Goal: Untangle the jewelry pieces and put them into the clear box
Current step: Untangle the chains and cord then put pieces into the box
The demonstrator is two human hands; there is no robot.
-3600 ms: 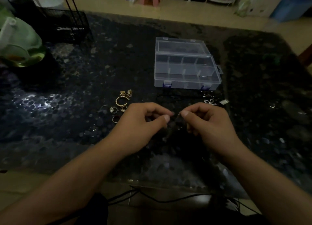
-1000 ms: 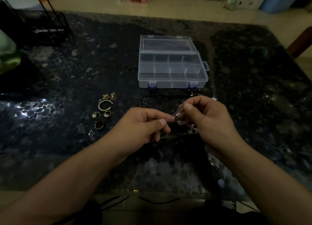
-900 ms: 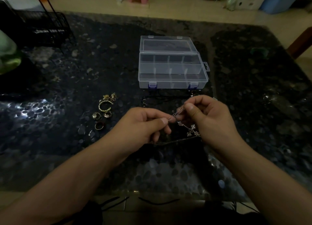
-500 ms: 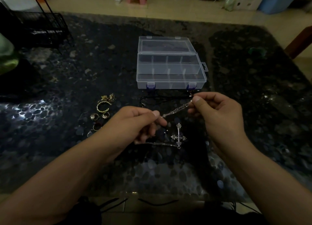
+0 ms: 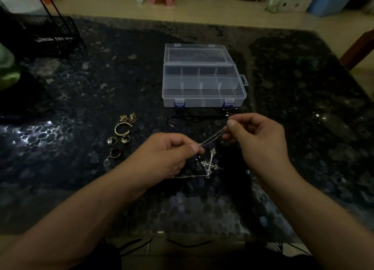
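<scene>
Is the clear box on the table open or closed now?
Open. The clear box has its lid folded back behind it, and its divided compartments show from above.

On the table (image 5: pixel 81 188), the clear box (image 5: pixel 203 102) sat at the far centre, its lid (image 5: pixel 195 54) lying open behind it. I held a chain (image 5: pixel 212 137) between my left hand (image 5: pixel 168 158) and right hand (image 5: pixel 261 140), nearer than the box and above the table. A cross pendant (image 5: pixel 210 165) hung below the chain, between my hands. A cluster of rings (image 5: pixel 120 136) lay left of my left hand. A cord (image 5: pixel 194 117) lay just in front of the box. A wire rack (image 5: pixel 50 36) stood at the far left corner.
</scene>
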